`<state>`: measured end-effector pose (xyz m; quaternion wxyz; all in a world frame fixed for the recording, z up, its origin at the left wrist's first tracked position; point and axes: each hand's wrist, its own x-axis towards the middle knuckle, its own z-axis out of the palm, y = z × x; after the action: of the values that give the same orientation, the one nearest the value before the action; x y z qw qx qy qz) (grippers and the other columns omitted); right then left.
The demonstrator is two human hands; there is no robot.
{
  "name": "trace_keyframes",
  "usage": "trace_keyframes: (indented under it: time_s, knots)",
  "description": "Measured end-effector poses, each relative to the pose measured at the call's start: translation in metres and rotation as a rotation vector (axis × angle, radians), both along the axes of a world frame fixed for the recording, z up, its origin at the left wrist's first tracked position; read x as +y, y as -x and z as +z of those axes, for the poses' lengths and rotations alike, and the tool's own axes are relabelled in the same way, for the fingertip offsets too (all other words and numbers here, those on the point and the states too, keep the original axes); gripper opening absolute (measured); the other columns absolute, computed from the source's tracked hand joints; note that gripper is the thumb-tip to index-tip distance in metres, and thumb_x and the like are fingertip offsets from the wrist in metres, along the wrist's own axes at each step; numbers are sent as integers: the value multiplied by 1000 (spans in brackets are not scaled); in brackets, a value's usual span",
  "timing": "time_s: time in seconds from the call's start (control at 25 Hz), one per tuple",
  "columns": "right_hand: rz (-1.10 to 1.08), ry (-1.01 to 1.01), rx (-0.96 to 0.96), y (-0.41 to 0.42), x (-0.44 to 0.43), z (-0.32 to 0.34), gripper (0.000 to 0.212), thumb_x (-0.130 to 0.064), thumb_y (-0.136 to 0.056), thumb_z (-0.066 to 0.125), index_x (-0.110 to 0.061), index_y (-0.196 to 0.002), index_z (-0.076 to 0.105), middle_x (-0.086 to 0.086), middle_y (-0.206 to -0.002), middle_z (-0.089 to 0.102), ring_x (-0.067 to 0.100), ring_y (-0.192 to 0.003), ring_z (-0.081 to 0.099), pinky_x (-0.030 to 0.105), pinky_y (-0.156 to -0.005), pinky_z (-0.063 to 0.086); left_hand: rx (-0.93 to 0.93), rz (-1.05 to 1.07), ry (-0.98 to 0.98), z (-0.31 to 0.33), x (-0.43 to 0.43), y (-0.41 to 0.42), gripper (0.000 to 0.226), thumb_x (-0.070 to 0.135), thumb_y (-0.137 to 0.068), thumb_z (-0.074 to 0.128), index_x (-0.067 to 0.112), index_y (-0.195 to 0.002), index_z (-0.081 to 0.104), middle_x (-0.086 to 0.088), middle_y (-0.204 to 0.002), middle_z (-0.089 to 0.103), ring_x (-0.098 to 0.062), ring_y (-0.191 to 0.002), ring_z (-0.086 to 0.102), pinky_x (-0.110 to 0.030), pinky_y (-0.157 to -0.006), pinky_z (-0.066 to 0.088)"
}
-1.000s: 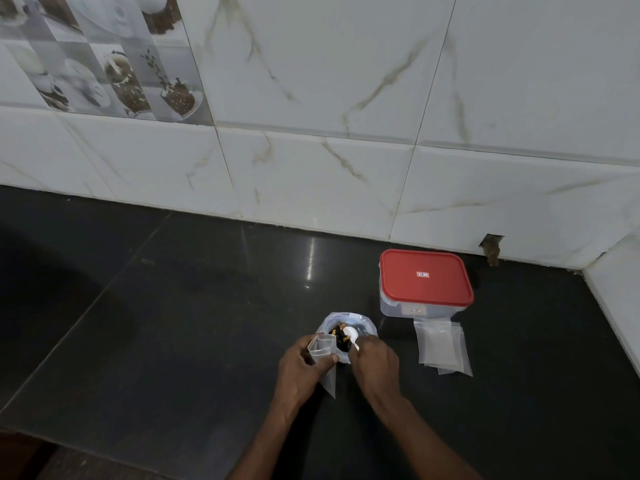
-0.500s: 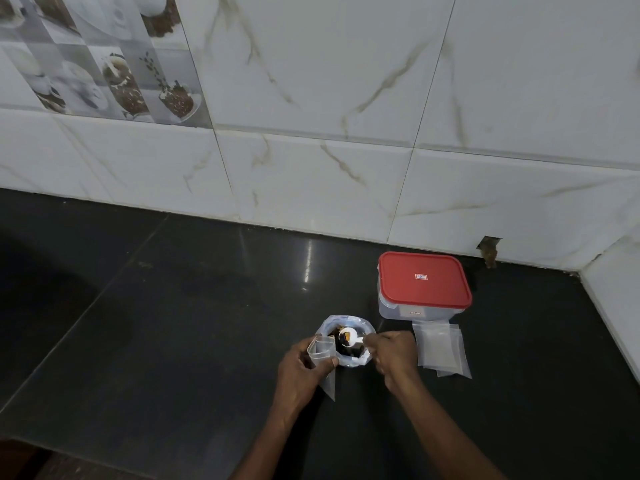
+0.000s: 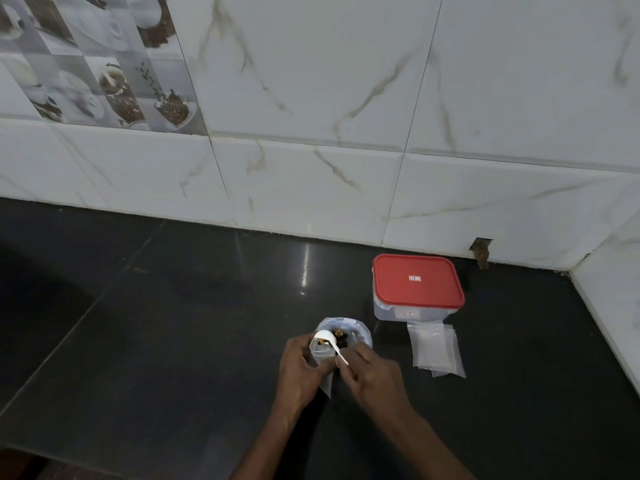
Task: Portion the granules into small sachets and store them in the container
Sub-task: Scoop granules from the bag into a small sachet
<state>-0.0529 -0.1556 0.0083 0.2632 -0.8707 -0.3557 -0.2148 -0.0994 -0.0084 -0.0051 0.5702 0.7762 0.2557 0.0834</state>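
Here the main risk is a spill: the spoon point(image 3: 327, 339) hangs right over the mouth of the small sachet point(image 3: 322, 367), and that mouth is narrow and soft, so if the spoon tips early or the sachet folds shut, the granules will probably fall on the dark counter point(image 3: 173, 341). The open bag of granules point(image 3: 349, 332) stands just behind the grip and touches the fingers, so a push from the right hand point(image 3: 375, 377) could also knock it over.

The left hand point(image 3: 299, 370) is closed around the upper part of the sachet and holds it upright, thumb at the rim. The right hand pinches the end of the spoon handle, wrist turned inward, bowl pointing to the left hand. The container point(image 3: 417, 289), lid on, waits to the right of the grip and beyond it, and the empty sachets point(image 3: 436, 349) lie just in front of it
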Motion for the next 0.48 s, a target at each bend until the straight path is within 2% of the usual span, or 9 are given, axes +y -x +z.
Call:
trace_keyframes:
  time_s: [0.08, 0.16, 0.28, 0.36, 0.44, 0.48]
  knots:
    - [36, 65, -154, 3, -9, -12, 17, -16, -91, 58, -14, -93, 74, 0, -77, 64, 13, -52, 55, 25, -41, 44, -11, 9, 8, 3, 0, 0, 41, 20, -69, 90, 41, -93, 65, 11, -103, 66, -1, -88, 66, -11, -68, 50]
    - [42, 61, -233, 5, -13, -13, 25, -15, -99, 51, -9, -99, 75, 2, -79, 66, 12, -56, 57, 24, -46, 47, -11, 18, 6, 4, -1, 0, 44, 23, -67, 92, 41, -97, 65, 12, -107, 65, 2, -91, 65, -11, -72, 51]
    - [34, 15, -191, 5, -14, -10, 22, -18, -98, 54, -11, -102, 75, 0, -82, 66, 11, -57, 57, 24, -48, 48, 2, 20, 8, 1, 0, 1, 49, 28, -65, 93, 37, -105, 64, 9, -113, 63, 0, -97, 64, -13, -75, 51]
    - [-66, -138, 74, 1, -10, -4, 13, -19, -90, 63, -17, -94, 76, -6, -75, 63, 8, -57, 55, 24, -50, 46, 14, 12, 14, 2, 0, 0, 49, 27, -67, 92, 34, -106, 64, 7, -114, 62, -2, -99, 64, -12, -75, 49]
    - [-248, -351, 494, -14, -7, 5, 12, -17, -83, 71, -20, -73, 73, -6, -61, 63, 12, -56, 57, 33, -53, 49, 10, 14, 8, 4, 0, 1, 50, 26, -67, 92, 37, -105, 62, 8, -114, 63, -2, -99, 64, -11, -75, 48]
    - [-311, -393, 687, -22, -7, 7, 14, -18, -80, 74, -19, -67, 72, -3, -57, 64, 15, -55, 60, 39, -56, 51, 8, 20, 3, 5, 0, 2, 50, 25, -66, 93, 37, -104, 61, 9, -112, 64, -1, -98, 64, -10, -73, 48]
